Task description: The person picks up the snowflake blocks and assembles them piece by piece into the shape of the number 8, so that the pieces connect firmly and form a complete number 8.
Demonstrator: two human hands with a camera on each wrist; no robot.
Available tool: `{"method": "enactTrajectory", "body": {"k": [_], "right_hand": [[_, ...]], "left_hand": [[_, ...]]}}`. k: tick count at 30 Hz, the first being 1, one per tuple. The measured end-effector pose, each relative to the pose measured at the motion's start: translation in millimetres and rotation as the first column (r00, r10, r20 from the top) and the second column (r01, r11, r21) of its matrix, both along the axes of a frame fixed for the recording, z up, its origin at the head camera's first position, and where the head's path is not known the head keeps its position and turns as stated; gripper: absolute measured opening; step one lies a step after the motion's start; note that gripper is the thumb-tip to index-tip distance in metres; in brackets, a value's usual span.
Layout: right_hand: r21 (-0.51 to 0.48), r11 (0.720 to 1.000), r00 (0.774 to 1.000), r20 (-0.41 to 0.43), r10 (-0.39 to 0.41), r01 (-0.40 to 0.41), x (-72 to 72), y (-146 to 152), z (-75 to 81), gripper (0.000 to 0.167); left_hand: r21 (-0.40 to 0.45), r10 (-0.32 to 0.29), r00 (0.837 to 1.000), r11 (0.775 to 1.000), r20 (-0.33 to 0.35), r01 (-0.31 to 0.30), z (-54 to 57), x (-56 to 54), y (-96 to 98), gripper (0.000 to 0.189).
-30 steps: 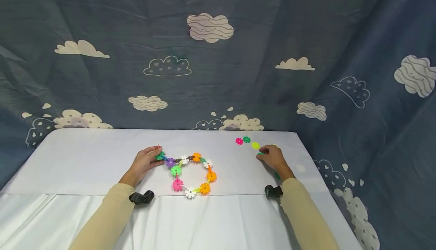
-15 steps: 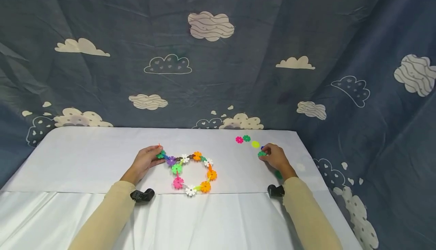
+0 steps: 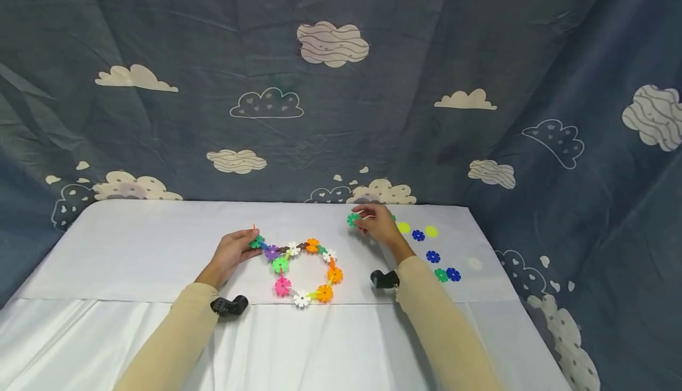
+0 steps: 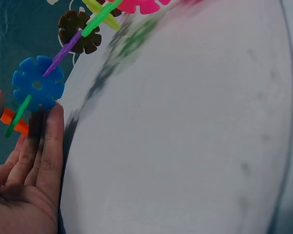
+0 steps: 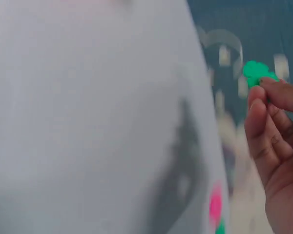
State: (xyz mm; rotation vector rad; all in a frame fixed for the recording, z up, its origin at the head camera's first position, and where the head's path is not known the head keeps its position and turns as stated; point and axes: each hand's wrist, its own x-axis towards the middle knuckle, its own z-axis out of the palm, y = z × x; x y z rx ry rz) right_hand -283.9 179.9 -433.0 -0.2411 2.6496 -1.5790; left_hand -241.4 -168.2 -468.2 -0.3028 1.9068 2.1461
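Observation:
A chain of colourful notched plastic discs (image 3: 282, 286), bent into a loop with a short tail, lies on the white table. My left hand (image 3: 231, 255) holds the tail's end at the loop's upper left. In the left wrist view, an orange disc (image 4: 13, 122) and an edge-on green one sit between thumb and fingers, and the fingertips touch a blue disc (image 4: 37, 83). Up and right of the loop, my right hand (image 3: 379, 225) pinches a green notched disc (image 3: 353, 219) between thumb and forefinger. The right wrist view shows this green disc (image 5: 256, 72) raised off the table, partly covered by the fingers.
Several loose discs lie at the right: a yellow disc (image 3: 431, 231), a blue disc (image 3: 433, 256), a green disc (image 3: 440, 275) and others. A pink disc (image 5: 215, 204) is blurred beneath my right hand. A dark cloud-print curtain (image 3: 341, 112) hangs behind the table's back edge.
My right hand has lifted the green disc from among the loose pieces and carried it left toward the chain, uncovering blue and yellow discs. My left hand stays at the tail.

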Motion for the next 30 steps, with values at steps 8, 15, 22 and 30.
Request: {"method": "enactTrajectory", "body": {"k": [8, 15, 22, 30], "right_hand": [[-0.187, 0.958, 0.972, 0.048, 0.228, -0.216, -18.9, -111.4, 10.0, 0.025], [-0.207, 0.952, 0.96, 0.119, 0.255, -0.228, -26.6, -172.4, 7.0, 0.024], [-0.252, 0.95, 0.965, 0.134, 0.224, -0.185, -28.8, -196.7, -1.3, 0.021], [-0.207, 0.969, 0.977, 0.132, 0.167, -0.138, -28.0, -210.9, -7.7, 0.015]], "left_hand": [[0.013, 0.018, 1.0, 1.0, -0.02, -0.018, -5.1, -0.5, -1.2, 0.052], [0.008, 0.033, 0.999, 0.999, -0.018, -0.033, -3.9, -2.1, -1.4, 0.05], [0.037, 0.027, 0.999, 0.999, -0.041, -0.026, -3.3, 0.7, -0.5, 0.049], [0.023, 0.038, 0.998, 0.999, -0.049, -0.037, -2.9, 1.6, -0.5, 0.048]]}}
